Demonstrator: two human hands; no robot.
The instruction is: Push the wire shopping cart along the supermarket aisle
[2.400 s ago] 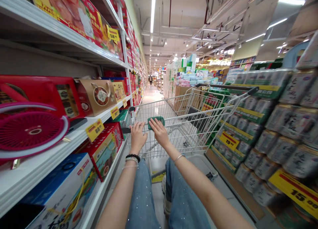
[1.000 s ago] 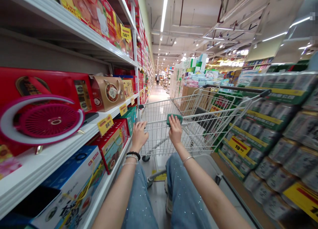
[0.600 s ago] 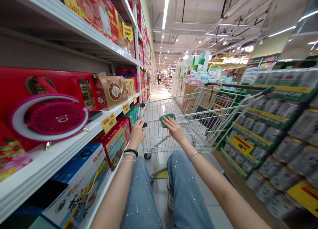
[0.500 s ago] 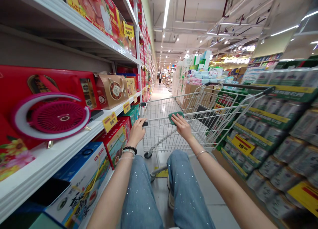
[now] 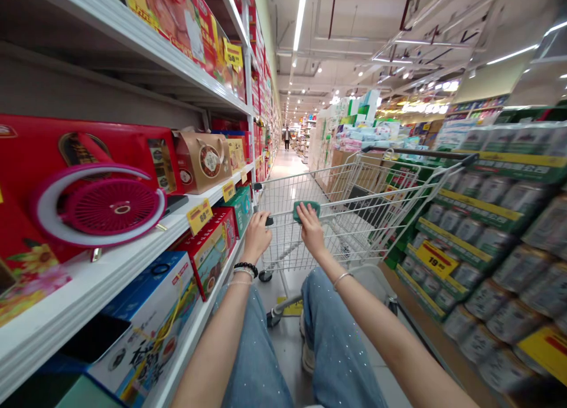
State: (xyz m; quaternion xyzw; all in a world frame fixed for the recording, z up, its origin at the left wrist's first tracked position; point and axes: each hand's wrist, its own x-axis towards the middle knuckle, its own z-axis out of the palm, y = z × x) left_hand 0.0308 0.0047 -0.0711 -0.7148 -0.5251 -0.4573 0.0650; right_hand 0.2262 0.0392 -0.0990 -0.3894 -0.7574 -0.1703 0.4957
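A white wire shopping cart (image 5: 376,204) stands crosswise in front of my knees, its dark handle at the right. My left hand (image 5: 257,238) is closed around the near corner of its basket, beside a black corner cap (image 5: 269,221). On the top rail, a little to the right, my right hand (image 5: 312,231) presses a green cloth (image 5: 306,211) against the wire, fingers laid over it. The cloth's underside and the rail beneath it are hidden.
At left, a white shelf (image 5: 146,242) carries red gift boxes and a magenta fan (image 5: 106,207). Stacked packs of cans (image 5: 482,231) line the right side. A person (image 5: 287,138) is far down the aisle. A cart wheel (image 5: 273,318) is near my feet.
My right hand has slid left along the rail with the green cloth, closer to my left hand. The cart has shifted and turned slightly; my left hand stays on its corner.
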